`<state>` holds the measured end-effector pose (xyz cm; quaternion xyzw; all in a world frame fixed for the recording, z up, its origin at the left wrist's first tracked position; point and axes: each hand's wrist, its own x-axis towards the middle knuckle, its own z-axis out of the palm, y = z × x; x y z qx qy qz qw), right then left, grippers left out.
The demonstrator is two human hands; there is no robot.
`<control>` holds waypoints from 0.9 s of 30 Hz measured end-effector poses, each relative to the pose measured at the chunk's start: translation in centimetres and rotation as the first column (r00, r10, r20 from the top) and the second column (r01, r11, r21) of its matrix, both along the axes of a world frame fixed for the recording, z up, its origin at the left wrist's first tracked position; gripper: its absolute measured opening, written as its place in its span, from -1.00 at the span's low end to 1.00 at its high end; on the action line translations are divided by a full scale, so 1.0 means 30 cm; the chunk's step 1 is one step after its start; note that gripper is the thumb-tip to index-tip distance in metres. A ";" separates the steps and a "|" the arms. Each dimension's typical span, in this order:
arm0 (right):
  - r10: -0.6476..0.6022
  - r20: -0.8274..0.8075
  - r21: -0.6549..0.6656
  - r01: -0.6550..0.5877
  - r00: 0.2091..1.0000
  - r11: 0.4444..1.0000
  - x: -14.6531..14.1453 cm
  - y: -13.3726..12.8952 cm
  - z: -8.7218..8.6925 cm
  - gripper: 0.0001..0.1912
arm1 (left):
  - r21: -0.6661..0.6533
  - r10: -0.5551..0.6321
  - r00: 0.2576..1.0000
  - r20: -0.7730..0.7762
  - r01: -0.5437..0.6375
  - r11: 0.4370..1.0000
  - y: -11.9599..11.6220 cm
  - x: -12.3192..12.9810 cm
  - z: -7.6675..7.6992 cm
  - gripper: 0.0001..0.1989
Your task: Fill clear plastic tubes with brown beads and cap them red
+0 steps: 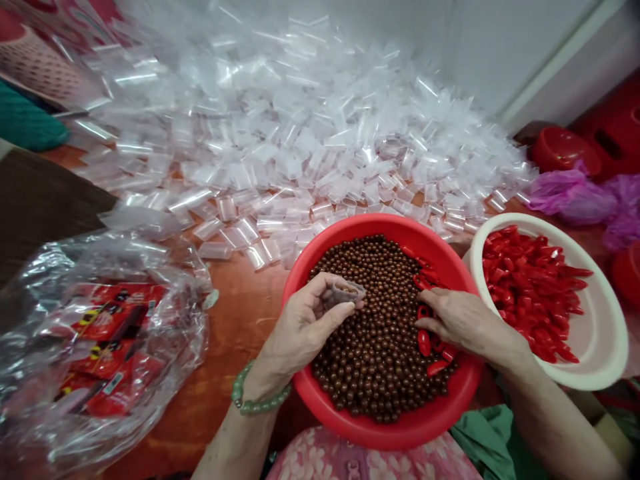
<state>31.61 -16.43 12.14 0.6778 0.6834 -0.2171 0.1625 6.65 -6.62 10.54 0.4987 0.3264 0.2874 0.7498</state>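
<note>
My left hand [305,320] is closed around a small clear plastic pouch [346,293], its mouth facing right, above brown round beads [385,333]. A few brownish bits show inside the pouch, too small to make out. The beads fill much of a red basin [320,417]. My right hand [457,317] reaches into the basin's right side, thumb and fingers closing on one of several glossy red plastic pieces [424,343] lying on the beads. The fingertips partly hide that piece.
Right of the basin stands a cream bowl [603,333] of more red pieces. A large heap of clear plastic sleeves [300,153] spreads behind. At left lies a clear bag [185,353] with red printed packets [115,333]. Purple bags [575,193] sit far right.
</note>
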 end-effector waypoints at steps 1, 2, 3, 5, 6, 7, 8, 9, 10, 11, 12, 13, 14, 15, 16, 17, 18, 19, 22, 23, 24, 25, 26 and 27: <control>-0.014 0.031 0.011 0.013 0.999 1.000 -0.017 -0.005 -0.012 -0.81 | -0.003 0.003 1.000 -0.003 -0.003 1.000 0.000 0.002 -0.001 -0.84; -0.029 0.037 0.023 0.028 0.999 0.999 -0.034 -0.009 -0.021 -0.83 | -0.005 0.008 1.000 -0.007 -0.008 1.000 -0.001 0.003 -0.001 -0.84; -0.046 0.027 0.035 0.045 0.999 0.998 -0.049 -0.013 -0.029 -0.87 | -0.006 0.012 1.000 -0.009 -0.012 1.000 -0.001 0.003 -0.002 -0.84; -0.089 -0.019 0.055 0.090 0.996 0.994 -0.067 -0.022 -0.037 -0.92 | -0.002 0.007 1.000 -0.014 -0.007 1.000 -0.003 0.000 -0.004 -0.85; -0.116 -0.050 0.067 0.119 0.992 0.991 -0.070 -0.028 -0.038 -0.90 | 0.001 -0.001 1.000 -0.015 0.001 1.000 -0.003 -0.002 -0.005 -0.85; -0.145 -0.092 0.084 0.153 0.985 0.985 -0.067 -0.035 -0.037 -0.87 | 0.005 -0.014 1.000 -0.013 0.014 1.000 -0.004 -0.004 -0.006 -0.85; -0.175 -0.148 0.105 0.191 0.973 0.976 -0.061 -0.041 -0.035 -0.84 | 0.006 -0.031 0.999 -0.009 0.031 0.999 -0.004 -0.006 -0.007 -0.85; -0.206 -0.222 0.130 0.239 0.953 0.962 -0.052 -0.045 -0.032 -0.82 | 0.006 -0.053 0.999 -0.008 0.053 0.999 -0.003 -0.009 -0.008 -0.85; -0.233 -0.314 0.152 0.291 0.920 0.944 -0.043 -0.045 -0.026 -0.81 | 0.005 -0.080 0.997 -0.007 0.080 0.997 -0.002 -0.011 -0.010 -0.85; -0.248 -0.416 0.173 0.344 0.875 0.923 -0.036 -0.040 -0.018 -0.78 | 0.001 -0.108 0.994 -0.001 0.108 0.994 -0.001 -0.012 -0.011 -0.85; -0.245 -0.521 0.188 0.389 0.818 0.902 -0.033 -0.030 -0.008 -0.75 | -0.004 -0.135 0.991 0.006 0.135 0.991 0.000 -0.014 -0.012 -0.85; -0.223 -0.620 0.201 0.427 0.752 0.882 -0.035 -0.013 0.004 -0.73 | -0.010 -0.158 0.987 0.013 0.158 0.987 0.001 -0.014 -0.013 -0.84; -0.186 -0.704 0.213 0.454 0.685 0.865 -0.043 0.010 0.017 -0.71 | -0.017 -0.173 0.985 0.022 0.173 0.985 0.002 -0.015 -0.014 -0.83; -0.136 -0.770 0.227 0.467 0.624 0.855 -0.057 0.037 0.031 -0.71 | -0.024 -0.182 0.983 0.034 0.183 0.983 0.002 -0.015 -0.015 -0.83; -0.083 -0.815 0.248 0.476 0.573 0.844 -0.074 0.068 0.045 -0.73 | -0.034 -0.185 0.982 0.046 0.187 0.982 0.002 -0.015 -0.016 -0.81; -0.026 -0.843 0.273 0.469 0.538 0.840 -0.095 0.101 0.058 -0.76 | -0.043 -0.186 0.981 0.056 0.189 0.981 0.001 -0.015 -0.017 -0.80; 0.034 -0.854 0.304 0.445 0.518 0.842 -0.118 0.132 0.070 -0.78 | -0.051 -0.187 0.980 0.065 0.191 0.980 0.000 -0.015 -0.018 -0.79; 0.096 -0.855 0.338 0.407 0.510 0.849 -0.140 0.161 0.079 -0.79 | -0.057 -0.187 0.980 0.072 0.191 0.980 -0.001 -0.015 -0.019 -0.78; 0.238 -0.816 0.418 0.254 0.527 0.872 -0.193 0.220 0.094 -0.78 | -0.064 -0.181 0.981 0.069 0.185 0.981 -0.003 -0.014 -0.021 -0.75; 0.266 -0.800 0.435 0.215 0.538 0.874 -0.205 0.229 0.094 -0.78 | -0.064 -0.175 0.982 0.065 0.179 0.982 -0.003 -0.013 -0.021 -0.75; 0.286 -0.785 0.451 0.189 0.549 0.872 -0.213 0.234 0.094 -0.77 | -0.063 -0.168 0.984 0.061 0.172 0.983 -0.002 -0.012 -0.021 -0.75; 0.300 -0.772 0.465 0.176 0.560 0.868 -0.218 0.236 0.092 -0.77 | -0.059 -0.161 0.985 0.058 0.164 0.985 -0.001 -0.012 -0.020 -0.75; 0.310 -0.760 0.477 0.166 0.572 0.863 -0.220 0.236 0.089 -0.76 | -0.054 -0.155 0.986 0.056 0.158 0.986 -0.001 -0.011 -0.020 -0.75; 0.321 -0.747 0.489 0.155 0.582 0.858 -0.220 0.234 0.086 -0.76 | -0.047 -0.150 0.987 0.051 0.153 0.987 0.000 -0.010 -0.019 -0.76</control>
